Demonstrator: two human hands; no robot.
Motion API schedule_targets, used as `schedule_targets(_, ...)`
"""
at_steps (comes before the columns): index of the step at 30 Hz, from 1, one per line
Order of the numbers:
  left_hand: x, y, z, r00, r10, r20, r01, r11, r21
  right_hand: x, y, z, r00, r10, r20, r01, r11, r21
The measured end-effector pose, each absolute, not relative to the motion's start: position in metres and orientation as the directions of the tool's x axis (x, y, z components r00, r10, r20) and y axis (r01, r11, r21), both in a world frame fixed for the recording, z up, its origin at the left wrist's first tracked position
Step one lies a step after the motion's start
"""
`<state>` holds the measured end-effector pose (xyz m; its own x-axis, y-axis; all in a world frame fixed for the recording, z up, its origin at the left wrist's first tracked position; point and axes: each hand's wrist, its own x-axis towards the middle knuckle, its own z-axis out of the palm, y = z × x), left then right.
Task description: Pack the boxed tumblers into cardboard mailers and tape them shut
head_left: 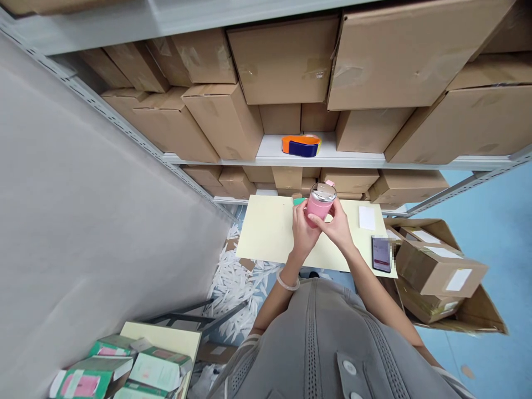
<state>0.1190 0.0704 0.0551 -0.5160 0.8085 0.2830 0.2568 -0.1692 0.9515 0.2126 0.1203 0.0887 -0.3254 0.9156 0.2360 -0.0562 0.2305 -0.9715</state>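
Left hand (pixel 305 234), right hand (pixel 338 228) curl fingers round pink tumbler (pixel 319 208) over desk (pixel 266 233); holding step, seemingly; next move calls for steady grip

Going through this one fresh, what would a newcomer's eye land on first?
Probably the pink cup, held by the left hand and right hand above the pale yellow table. Next might come the orange and dark blue item on the white shelf between brown boxes, then the white paper strips littering the floor to the left.
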Motion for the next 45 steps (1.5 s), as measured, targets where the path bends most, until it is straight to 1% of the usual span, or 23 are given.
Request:
schedule_targets(6, 0.116, 0.069, 0.051, -0.493, 0.806, 0.326, 0.281, -0.207, 0.937, 0.213, 0.118, 0.087, -0.336, 0.909, 0.246, 0.013, 0.266, -0.964)
schedule_targets(10, 0.113, 0.07, 0.044, -0.471, 0.808, 0.355, 0.317, -0.22, 0.922, 0.213, 0.112, 0.084, -0.318, 0.899, 0.303, 0.075, 0.342, -0.937)
schedule_targets(15, 0.111, 0.071, 0.035, -0.443, 0.826, 0.349, 0.303, -0.228, 0.925, 0.213, 0.105, 0.075, -0.271, 0.886, 0.376, 0.197, 0.433, -0.879)
schedule_targets(20, 0.108, 0.07, 0.027, -0.365, 0.849, 0.383, 0.404, -0.227, 0.886, 0.22, 0.104, 0.063, -0.247, 0.888, 0.388, 0.221, 0.441, -0.87)
schedule_targets(27, 0.103, 0.074, 0.002, -0.233, 0.881, 0.413, 0.47, -0.27, 0.841, 0.232, 0.109, 0.038, -0.245, 0.92, 0.305, 0.243, 0.363, -0.9)
schedule_targets(30, 0.102, 0.075, -0.008, -0.179, 0.913, 0.367, 0.467, -0.25, 0.848, 0.239, 0.114, 0.021, -0.234, 0.929, 0.286, 0.254, 0.342, -0.905)
schedule_targets(35, 0.098, 0.071, -0.021, -0.088, 0.961, 0.261, 0.473, -0.19, 0.86, 0.252, 0.121, -0.018, -0.226, 0.954, 0.195, 0.234, 0.247, -0.94)
schedule_targets(37, 0.092, 0.065, -0.027, -0.108, 0.969, 0.222, 0.467, -0.148, 0.872, 0.258, 0.124, -0.034, -0.191, 0.968, 0.165, 0.261, 0.212, -0.942)
schedule_targets(45, 0.061, 0.025, -0.065, -0.322, 0.944, 0.068, 0.404, 0.072, 0.912, 0.284, 0.144, -0.095, -0.004, 1.0, 0.011, 0.369, 0.012, -0.929)
